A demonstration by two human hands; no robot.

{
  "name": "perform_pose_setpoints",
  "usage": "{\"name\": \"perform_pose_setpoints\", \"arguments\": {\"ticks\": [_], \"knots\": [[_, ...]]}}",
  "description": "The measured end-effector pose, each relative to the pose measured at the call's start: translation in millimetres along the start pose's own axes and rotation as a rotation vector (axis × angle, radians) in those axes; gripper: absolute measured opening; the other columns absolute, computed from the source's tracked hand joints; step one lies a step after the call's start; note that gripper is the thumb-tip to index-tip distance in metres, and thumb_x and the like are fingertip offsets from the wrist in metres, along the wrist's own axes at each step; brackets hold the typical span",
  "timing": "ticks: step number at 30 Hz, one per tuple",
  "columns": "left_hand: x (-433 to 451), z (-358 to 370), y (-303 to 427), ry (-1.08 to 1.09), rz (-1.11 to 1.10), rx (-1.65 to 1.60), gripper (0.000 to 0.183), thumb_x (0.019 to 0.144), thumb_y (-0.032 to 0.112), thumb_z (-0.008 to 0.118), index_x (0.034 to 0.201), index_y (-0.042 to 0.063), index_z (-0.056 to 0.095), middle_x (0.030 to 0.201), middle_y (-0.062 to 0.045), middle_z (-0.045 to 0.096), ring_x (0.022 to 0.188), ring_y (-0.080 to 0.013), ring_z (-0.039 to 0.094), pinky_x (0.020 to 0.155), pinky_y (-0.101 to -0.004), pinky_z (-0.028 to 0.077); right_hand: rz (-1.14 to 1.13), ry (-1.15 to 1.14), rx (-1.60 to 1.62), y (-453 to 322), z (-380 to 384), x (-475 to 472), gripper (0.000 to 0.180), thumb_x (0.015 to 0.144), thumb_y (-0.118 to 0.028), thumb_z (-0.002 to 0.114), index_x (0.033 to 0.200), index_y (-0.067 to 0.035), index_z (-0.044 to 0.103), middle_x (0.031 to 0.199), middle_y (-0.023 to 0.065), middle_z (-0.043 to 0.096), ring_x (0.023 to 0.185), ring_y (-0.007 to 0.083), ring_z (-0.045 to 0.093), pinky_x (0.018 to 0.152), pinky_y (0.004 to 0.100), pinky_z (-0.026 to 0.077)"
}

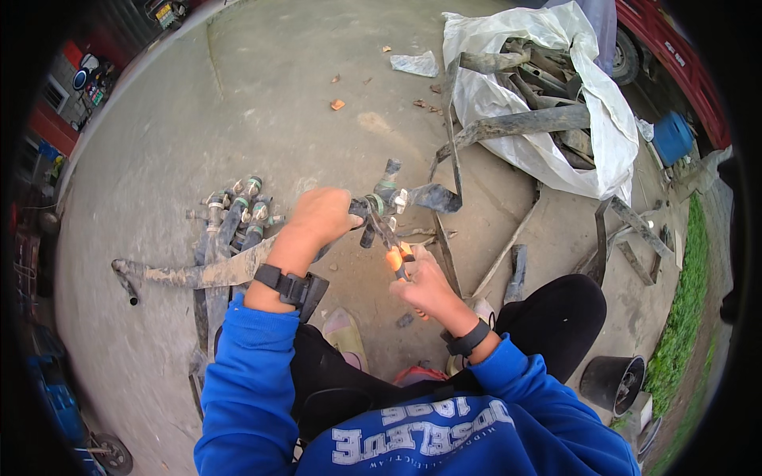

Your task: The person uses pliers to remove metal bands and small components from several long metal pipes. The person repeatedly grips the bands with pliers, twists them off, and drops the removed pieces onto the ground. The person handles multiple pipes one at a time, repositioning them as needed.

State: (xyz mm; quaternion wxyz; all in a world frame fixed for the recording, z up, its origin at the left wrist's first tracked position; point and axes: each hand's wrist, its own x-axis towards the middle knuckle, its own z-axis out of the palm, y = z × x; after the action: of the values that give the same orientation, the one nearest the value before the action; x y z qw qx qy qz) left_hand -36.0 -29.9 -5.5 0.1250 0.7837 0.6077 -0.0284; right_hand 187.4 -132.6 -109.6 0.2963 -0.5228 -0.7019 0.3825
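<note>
My left hand (324, 217) is closed around a black hose end joined to a plastic pipe fitting with valves (387, 199), in front of me. My right hand (425, 282) grips orange-and-black handled pliers (396, 256), whose jaws are at the fitting beside my left hand. A flattened, muddy hose (214, 273) runs left from beneath my left forearm. Another short piece of dark hose (437, 197) is attached at the fitting's right side. Several similar valve fittings (238, 208) with hoses lie in a pile on the concrete to the left.
A white plastic sack (610, 128) at the upper right holds cut hose pieces. Loose hose strips (634, 262) and a short piece (516, 273) lie on the right. A black bucket (595, 381) stands by the grass, and a blue container (673, 138) sits near a red vehicle (673, 56).
</note>
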Motion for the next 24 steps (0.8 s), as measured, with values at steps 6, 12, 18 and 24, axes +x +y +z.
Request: {"name": "perform_pose_setpoints", "arguments": {"ticks": [6,12,18,24], "knots": [[1,0,3,-0.013,-0.009,0.017,0.038,0.086,0.036,0.081,0.095,-0.001,0.078,0.099,-0.024,0.075,0.099,-0.0406,0.072,0.089,-0.0481,0.056,0.052,-0.015,-0.144,-13,1,-2,0.024,0.071,-0.025,0.075,0.073,-0.002,0.070,0.110,0.0196,0.054,0.107,0.0399,0.054,0.089,0.0484,0.047],[4,-1,5,-0.043,-0.012,0.032,0.038,0.087,0.036,0.079,0.095,-0.001,0.079,0.099,-0.025,0.075,0.099,-0.0406,0.072,0.090,-0.0477,0.057,0.126,-0.010,-0.317,-36,-2,-9,0.021,0.072,-0.025,0.075,0.073,-0.005,0.070,0.119,0.0186,0.055,0.113,0.0399,0.050,0.095,0.0506,0.043],[3,-3,5,-0.042,0.007,-0.008,0.044,0.086,0.039,0.079,0.091,-0.004,0.074,0.096,-0.027,0.072,0.097,-0.0462,0.069,0.086,-0.0526,0.054,0.094,0.056,-0.420,-43,-1,-6,0.021,0.073,-0.024,0.074,0.074,-0.003,0.070,0.123,0.0189,0.054,0.112,0.0401,0.050,0.094,0.0506,0.043],[3,-4,6,-0.058,-0.006,-0.006,0.045,0.087,0.040,0.079,0.092,-0.004,0.074,0.097,-0.028,0.072,0.098,-0.0461,0.069,0.086,-0.0527,0.054,0.148,-0.003,-0.367,-47,0,-8,0.025,0.075,-0.026,0.073,0.075,0.000,0.070,0.122,0.0198,0.054,0.112,0.0396,0.050,0.095,0.0496,0.044]]}}
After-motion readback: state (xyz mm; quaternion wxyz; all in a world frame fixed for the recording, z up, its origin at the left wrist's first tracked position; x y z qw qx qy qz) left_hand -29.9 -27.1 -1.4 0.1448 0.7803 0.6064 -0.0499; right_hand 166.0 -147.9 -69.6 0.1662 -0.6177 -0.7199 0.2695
